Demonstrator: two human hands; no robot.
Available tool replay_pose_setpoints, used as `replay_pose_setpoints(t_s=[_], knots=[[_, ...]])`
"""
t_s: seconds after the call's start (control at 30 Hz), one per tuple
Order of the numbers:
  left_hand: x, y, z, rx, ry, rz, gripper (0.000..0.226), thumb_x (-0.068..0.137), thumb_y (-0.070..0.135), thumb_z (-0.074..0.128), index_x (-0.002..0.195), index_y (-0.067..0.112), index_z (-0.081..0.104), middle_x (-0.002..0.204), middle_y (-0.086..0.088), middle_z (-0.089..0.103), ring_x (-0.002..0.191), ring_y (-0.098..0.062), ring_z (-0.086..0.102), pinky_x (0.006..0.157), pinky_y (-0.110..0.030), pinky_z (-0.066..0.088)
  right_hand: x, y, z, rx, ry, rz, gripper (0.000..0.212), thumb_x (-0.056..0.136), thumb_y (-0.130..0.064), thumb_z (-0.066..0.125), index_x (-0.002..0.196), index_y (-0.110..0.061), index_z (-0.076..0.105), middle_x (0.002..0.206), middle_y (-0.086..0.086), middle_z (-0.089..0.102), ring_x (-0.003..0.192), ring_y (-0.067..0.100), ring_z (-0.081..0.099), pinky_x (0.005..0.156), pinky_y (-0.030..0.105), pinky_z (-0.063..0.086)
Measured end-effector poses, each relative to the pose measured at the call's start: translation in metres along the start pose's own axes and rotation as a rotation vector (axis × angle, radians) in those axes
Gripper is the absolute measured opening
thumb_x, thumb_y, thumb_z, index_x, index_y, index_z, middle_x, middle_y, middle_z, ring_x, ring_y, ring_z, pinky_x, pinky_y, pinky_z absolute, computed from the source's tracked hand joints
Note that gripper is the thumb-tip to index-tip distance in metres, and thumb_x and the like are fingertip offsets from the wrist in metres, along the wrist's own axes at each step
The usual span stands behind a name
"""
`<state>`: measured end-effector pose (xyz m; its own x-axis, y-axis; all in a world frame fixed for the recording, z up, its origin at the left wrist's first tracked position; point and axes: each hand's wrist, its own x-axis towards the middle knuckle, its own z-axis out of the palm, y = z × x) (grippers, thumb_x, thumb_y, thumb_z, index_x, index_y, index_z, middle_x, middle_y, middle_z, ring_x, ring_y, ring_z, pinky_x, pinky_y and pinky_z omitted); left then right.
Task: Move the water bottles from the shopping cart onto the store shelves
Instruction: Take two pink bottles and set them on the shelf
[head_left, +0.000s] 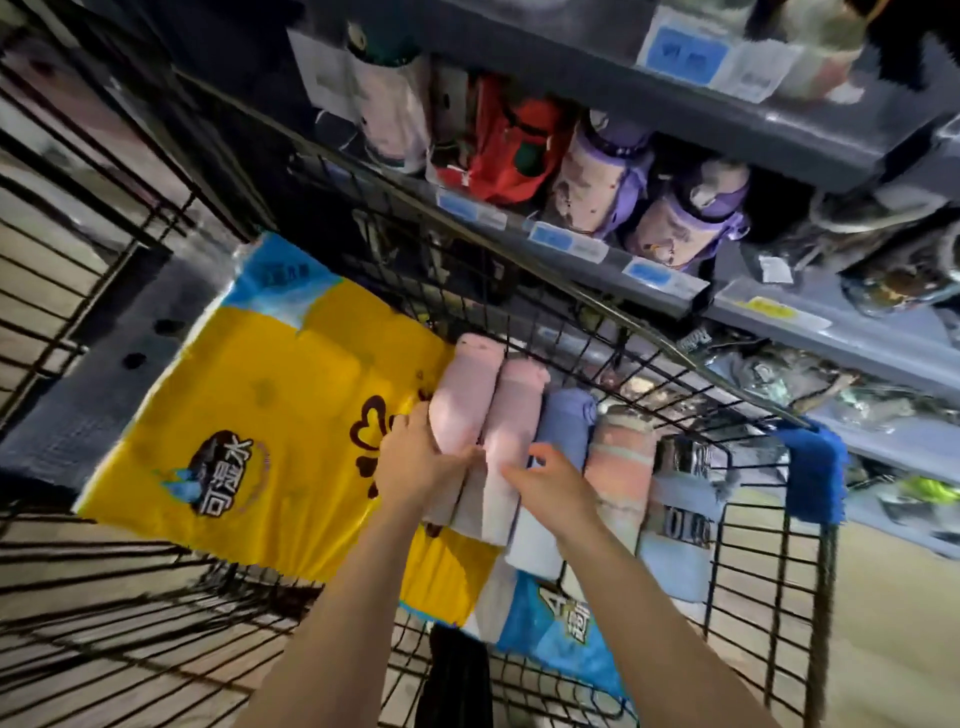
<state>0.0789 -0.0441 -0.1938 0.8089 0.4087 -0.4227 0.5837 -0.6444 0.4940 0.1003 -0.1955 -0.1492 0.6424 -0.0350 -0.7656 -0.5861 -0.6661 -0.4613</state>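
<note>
While the yellow pack (270, 415) fills the shopping cart (769, 566) at 9 o'clock, left hand (415, 462) grip holds the first pink bottle (462, 395), right hand (550, 483) grip loose, half-wide over the second pink bottle (511, 415), blue bottle (563, 421) beside, shelves (649, 286) at 1 o'clock.

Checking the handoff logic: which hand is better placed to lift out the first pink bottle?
Left. The left hand already grips the leftmost pink bottle in the cart; the right hand hovers open over the blue bottle.
</note>
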Motion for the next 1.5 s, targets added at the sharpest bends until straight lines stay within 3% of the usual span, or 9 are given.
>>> replay_pose_setpoints(t_s=[0.17, 0.5, 0.63, 0.73, 0.87, 1.1, 1.27, 1.43, 1.5], knots=[[-0.005, -0.008, -0.041, -0.472, -0.114, -0.036, 0.036, 0.061, 0.048, 0.077, 0.084, 0.028, 0.058, 0.081, 0.004, 0.066, 0.075, -0.02, 0.061, 0.056, -0.028, 0.045, 0.014, -0.024, 0.011, -0.158, 0.132, -0.017, 0.05, 0.092, -0.036, 0.058, 0.129, -0.004, 0.05, 0.131, 0.017, 0.056, 0.122, 0.033, 0.051, 0.091, 0.032, 0.04], [-0.031, -0.039, -0.094, -0.909, -0.345, -0.108, 0.065, 0.051, 0.047, 0.074, 0.112, 0.027, 0.061, 0.102, -0.001, 0.07, 0.093, -0.024, 0.067, 0.069, -0.033, 0.057, 0.027, -0.043, 0.041, 0.034, 0.198, 0.09, 0.079, 0.078, -0.043, 0.076, 0.129, -0.002, 0.031, 0.129, 0.02, 0.055, 0.119, 0.038, 0.052, 0.086, 0.036, 0.041], [-0.046, -0.022, -0.097, -1.038, -0.446, -0.079, 0.071, 0.047, 0.036, 0.073, 0.114, 0.018, 0.057, 0.095, 0.005, 0.072, 0.085, -0.012, 0.068, 0.064, -0.023, 0.054, 0.005, -0.034, 0.029, 0.091, 0.233, 0.012, 0.049, 0.086, -0.013, 0.063, 0.127, -0.004, 0.038, 0.115, 0.019, 0.058, 0.108, 0.04, 0.056, 0.078, 0.035, 0.041], [-0.063, -0.01, -0.093, -1.134, -0.482, -0.08, 0.075, 0.045, 0.032, 0.072, 0.115, 0.013, 0.058, 0.096, -0.002, 0.072, 0.086, -0.018, 0.068, 0.068, -0.028, 0.055, -0.02, -0.023, 0.015, 0.248, 0.247, -0.067, 0.034, 0.083, -0.012, 0.064, 0.107, -0.016, 0.041, 0.086, -0.004, 0.053, 0.086, 0.025, 0.054, 0.073, 0.031, 0.042], [-0.097, 0.018, -0.083, -1.257, -0.432, -0.08, 0.1, 0.026, 0.042, 0.092, 0.114, 0.008, 0.058, 0.093, -0.008, 0.072, 0.08, -0.02, 0.069, 0.065, -0.03, 0.056, -0.053, -0.001, -0.016, 0.436, 0.237, -0.205, 0.053, 0.071, -0.014, 0.08, 0.109, -0.02, 0.044, 0.092, -0.012, 0.056, 0.083, 0.011, 0.057, 0.067, 0.028, 0.047], [-0.173, 0.071, -0.059, -0.99, -0.093, 0.031, 0.084, 0.039, 0.041, 0.08, 0.117, 0.019, 0.058, 0.102, -0.004, 0.07, 0.088, -0.022, 0.068, 0.063, -0.029, 0.053, -0.111, 0.071, -0.097, 0.591, 0.225, -0.353, 0.074, 0.063, -0.021, 0.087, 0.119, -0.024, 0.038, 0.105, -0.006, 0.057, 0.09, 0.013, 0.06, 0.069, 0.032, 0.051], [-0.261, 0.131, -0.01, -0.767, 0.067, 0.124, 0.069, 0.041, 0.038, 0.082, 0.101, 0.039, 0.051, 0.099, 0.011, 0.063, 0.08, 0.004, 0.063, 0.057, -0.015, 0.048, -0.154, 0.138, -0.17, 0.734, 0.178, -0.453, 0.077, 0.052, -0.033, 0.074, 0.122, -0.02, 0.044, 0.108, -0.003, 0.06, 0.09, 0.008, 0.061, 0.066, 0.026, 0.049], [-0.329, 0.209, 0.055, -0.671, 0.122, 0.202, 0.087, 0.031, 0.058, 0.074, 0.109, 0.03, 0.049, 0.102, 0.006, 0.062, 0.091, -0.018, 0.061, 0.074, -0.04, 0.052, -0.195, 0.226, -0.269, 0.751, 0.26, -0.489, 0.073, 0.049, -0.033, 0.074, 0.115, -0.025, 0.044, 0.106, -0.006, 0.059, 0.089, 0.007, 0.06, 0.065, 0.027, 0.047], [-0.349, 0.244, 0.076, -0.684, 0.098, 0.254, 0.083, 0.031, 0.059, 0.073, 0.107, 0.033, 0.049, 0.103, 0.01, 0.061, 0.091, -0.014, 0.061, 0.073, -0.035, 0.05, -0.209, 0.256, -0.31, 0.784, 0.315, -0.469, 0.07, 0.045, -0.035, 0.075, 0.109, -0.027, 0.047, 0.104, -0.002, 0.06, 0.087, 0.012, 0.062, 0.064, 0.03, 0.047]])
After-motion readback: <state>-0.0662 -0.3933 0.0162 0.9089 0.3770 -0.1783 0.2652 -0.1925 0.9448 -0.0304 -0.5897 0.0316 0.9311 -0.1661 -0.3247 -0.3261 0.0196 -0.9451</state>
